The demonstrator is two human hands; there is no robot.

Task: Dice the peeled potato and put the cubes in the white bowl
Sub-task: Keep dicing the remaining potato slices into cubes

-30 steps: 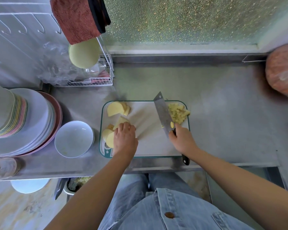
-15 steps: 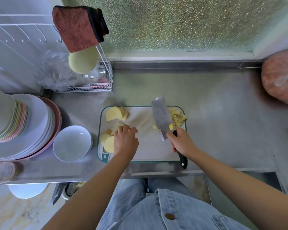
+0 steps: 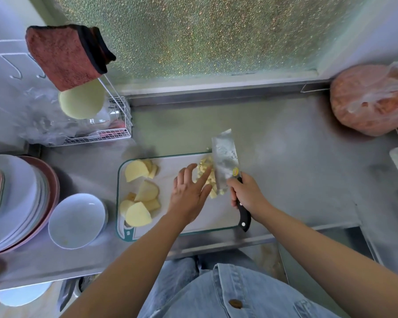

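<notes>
A green-rimmed cutting board (image 3: 170, 228) lies on the steel counter. Several peeled potato chunks (image 3: 139, 198) sit on its left side. A pile of small potato cubes (image 3: 207, 177) lies at its right side. My left hand (image 3: 190, 193) is open, its straight fingers against the left of the cube pile. My right hand (image 3: 246, 193) grips the black handle of a cleaver (image 3: 224, 161), whose wide blade stands against the right of the pile. The white bowl (image 3: 77, 220) stands left of the board and holds no cubes.
A stack of plates (image 3: 16, 200) stands at the far left. A wire rack (image 3: 120, 125) with a red cloth (image 3: 64, 56) sits at the back left. An orange plastic bag (image 3: 372, 99) lies at the back right. The counter's front edge is just below the board.
My left hand left the potato chunks and moved right to the cube pile. The cleaver swung onto the pile's right side, with the cubes now between hand and blade.
</notes>
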